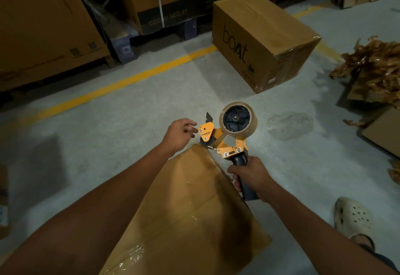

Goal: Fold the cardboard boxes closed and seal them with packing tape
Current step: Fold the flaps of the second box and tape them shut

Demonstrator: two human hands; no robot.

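Cardboard is lying folded shut on the near box (190,209) at lower centre, glossy packing tape (133,252) running along its seam. My right hand (251,175) is gripping the tape dispenser (227,131) at the box's far edge. My left hand (179,134) is hovering loose-fingered just beside the dispenser's front, so cutting seems left. The far box (266,36) at upper right is looking sealed.

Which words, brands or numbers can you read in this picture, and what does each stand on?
"boAt": side of the closed brown cardboard box on the floor.
"MUNIX": orange plate of the orange-and-black tape dispenser.
"NEO": dark band of the big strapped carton behind; rest blurred.
Other labels: unreadable.
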